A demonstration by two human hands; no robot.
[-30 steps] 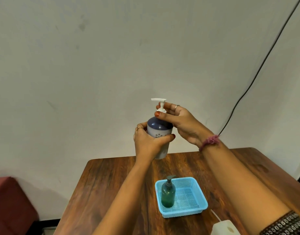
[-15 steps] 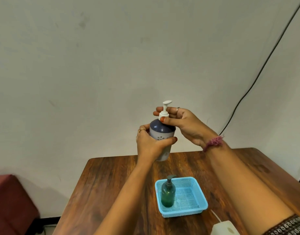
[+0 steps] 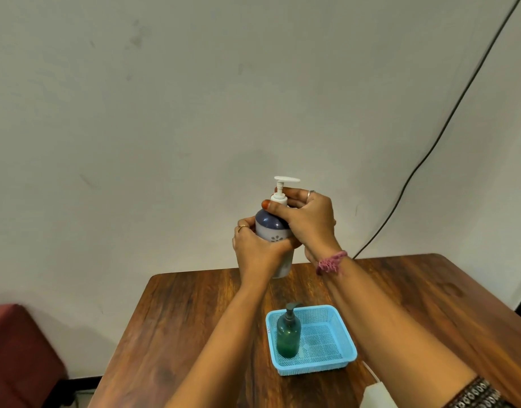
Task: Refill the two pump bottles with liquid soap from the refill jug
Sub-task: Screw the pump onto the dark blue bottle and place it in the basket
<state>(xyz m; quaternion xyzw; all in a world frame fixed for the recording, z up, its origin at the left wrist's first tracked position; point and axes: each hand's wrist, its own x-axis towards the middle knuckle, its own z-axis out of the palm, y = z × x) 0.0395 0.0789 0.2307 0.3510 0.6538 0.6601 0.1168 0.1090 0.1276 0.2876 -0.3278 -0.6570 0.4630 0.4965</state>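
We hold the white pump bottle with the dark blue domed shoulder point(image 3: 273, 231) upright in the air above the far edge of the brown wooden counter point(image 3: 194, 319). Our left hand point(image 3: 257, 250) wraps its curled fingers around the bottle's body. Our right hand point(image 3: 308, 220) closes thumb and fingers around the white pump collar point(image 3: 279, 198) at the neck, and the flat white pump head point(image 3: 287, 180) stands above them. The translucent green pump bottle point(image 3: 288, 334) stands upright in the left part of the light blue plastic mesh basket point(image 3: 346, 337) on the counter. The white refill jug's top point(image 3: 377, 394) shows at the lower edge, just beside the basket.
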